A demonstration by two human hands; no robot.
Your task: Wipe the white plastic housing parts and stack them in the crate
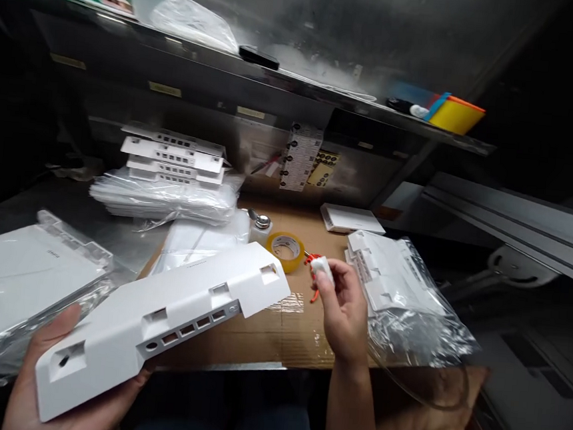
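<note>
My left hand (25, 383) is wrapped round the near end of a white plastic housing (196, 267), which is tilted up to the right. Square port openings, one round hole and several recessed notches run along its edge. To the right, my right hand (346, 317) is raised and closed, pinching a small folded white wipe (322, 270) between thumb and fingers. The wipe is apart from the housing. Just behind it lie orange-handled cutters (313, 296), partly hidden by the hand, and a roll of yellowish tape (289, 263).
Stacked white housings (174, 155) stand on bagged parts (168, 194) at back left. Bagged white covers lie left (31, 266) and right (386, 270). A pump-top bottle (261, 226) stands behind the tape on the cardboard (235, 344). A metal shelf (308, 86) crosses the back.
</note>
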